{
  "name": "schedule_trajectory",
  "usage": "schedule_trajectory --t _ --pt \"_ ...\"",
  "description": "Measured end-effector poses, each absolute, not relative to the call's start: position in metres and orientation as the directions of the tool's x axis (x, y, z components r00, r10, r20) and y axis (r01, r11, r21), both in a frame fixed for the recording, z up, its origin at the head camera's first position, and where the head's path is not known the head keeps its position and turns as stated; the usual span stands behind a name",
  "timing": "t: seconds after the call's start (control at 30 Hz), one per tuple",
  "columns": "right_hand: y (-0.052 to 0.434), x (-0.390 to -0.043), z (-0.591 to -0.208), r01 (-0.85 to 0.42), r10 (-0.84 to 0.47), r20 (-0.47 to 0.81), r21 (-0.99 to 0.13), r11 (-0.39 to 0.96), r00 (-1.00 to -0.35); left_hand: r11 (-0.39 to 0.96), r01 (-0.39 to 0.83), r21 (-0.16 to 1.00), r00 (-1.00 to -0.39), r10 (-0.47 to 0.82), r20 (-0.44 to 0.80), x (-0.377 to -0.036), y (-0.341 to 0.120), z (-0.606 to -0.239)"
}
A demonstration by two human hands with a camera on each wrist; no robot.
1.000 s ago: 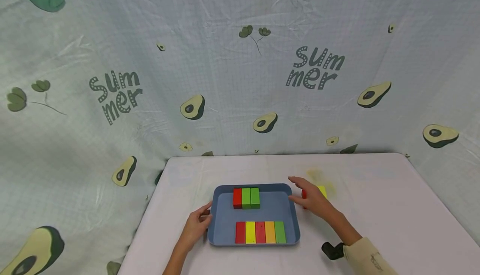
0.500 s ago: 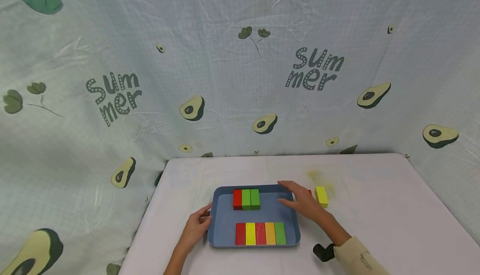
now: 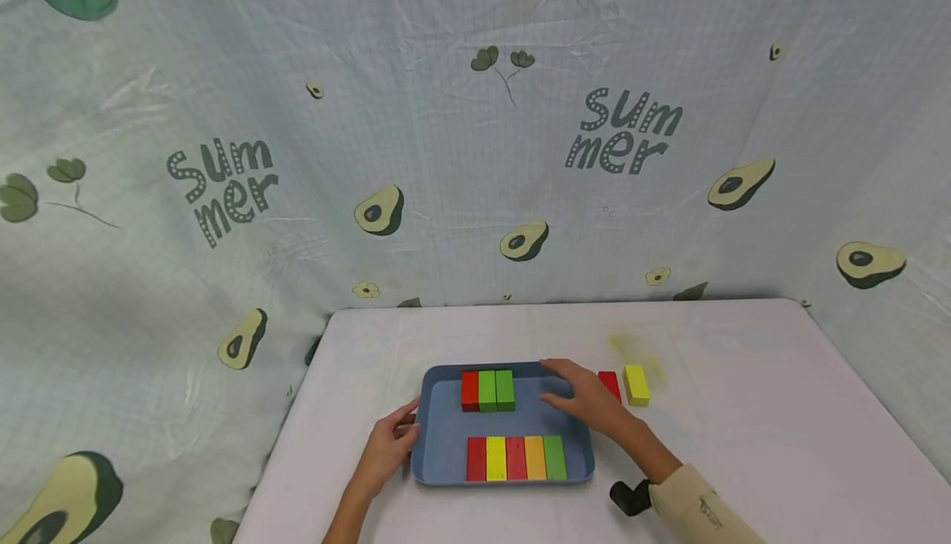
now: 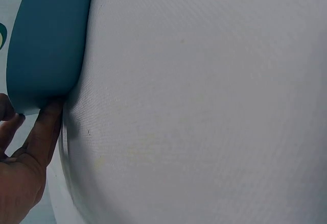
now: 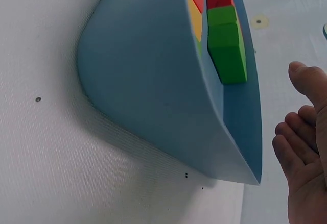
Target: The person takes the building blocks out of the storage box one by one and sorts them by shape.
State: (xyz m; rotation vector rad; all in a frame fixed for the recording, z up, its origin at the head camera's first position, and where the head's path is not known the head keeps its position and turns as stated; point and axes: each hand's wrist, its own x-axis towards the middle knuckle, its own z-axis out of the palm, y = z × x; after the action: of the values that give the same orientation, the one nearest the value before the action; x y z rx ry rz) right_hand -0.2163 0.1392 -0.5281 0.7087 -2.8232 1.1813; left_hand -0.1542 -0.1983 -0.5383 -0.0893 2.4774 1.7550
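While the blue tray [image 3: 446,445] sits on the white table [image 3: 743,412] just in front of the person, the left hand [image 3: 388,445] rests against its left edge, fingers loosely extended and touching the rim; the left wrist view shows fingertips [image 4: 48,122] pressed to the tray's outer wall. The right hand [image 3: 590,404] hovers over the tray's far right corner, fingers relaxed and spread, grasping nothing. Inside the tray, a far row of three blocks [image 3: 487,390], red, green, green, lies left of that hand, and a near row of five blocks [image 3: 516,459] runs red, yellow, red, orange, green. Outside the tray, just right of the hand, a red block [image 3: 610,385] and a yellow block [image 3: 636,385] lie side by side on the table. An avocado-print cloth [image 3: 446,156] hangs behind.
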Motion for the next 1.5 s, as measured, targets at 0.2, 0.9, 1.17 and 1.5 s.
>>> schedule_trajectory --t 0.2,0.9,1.17,1.5 --pt "0.135 -0.216 -0.528 -0.39 -0.399 0.155 -0.68 0.621 -0.904 0.313 -0.087 0.946 -0.994 0.033 -0.102 -0.145 -0.194 -0.512" --pt "0.119 -0.221 -0.527 -0.407 -0.422 0.147 -0.658 0.633 -0.895 0.304 -0.095 0.948 -0.994 0.016 -0.105 -0.153 -0.197 -0.522" --pt "0.113 -0.222 -0.529 -0.426 -0.46 0.14 -0.671 0.608 -0.877 0.286 -0.08 0.955 -0.995 0.031 -0.092 -0.152 -0.198 -0.524" --pt "0.107 -0.225 -0.53 -0.437 -0.503 0.104 -0.663 0.608 -0.858 0.28 -0.061 0.958 -0.995 0.058 -0.08 -0.144 -0.195 -0.508"
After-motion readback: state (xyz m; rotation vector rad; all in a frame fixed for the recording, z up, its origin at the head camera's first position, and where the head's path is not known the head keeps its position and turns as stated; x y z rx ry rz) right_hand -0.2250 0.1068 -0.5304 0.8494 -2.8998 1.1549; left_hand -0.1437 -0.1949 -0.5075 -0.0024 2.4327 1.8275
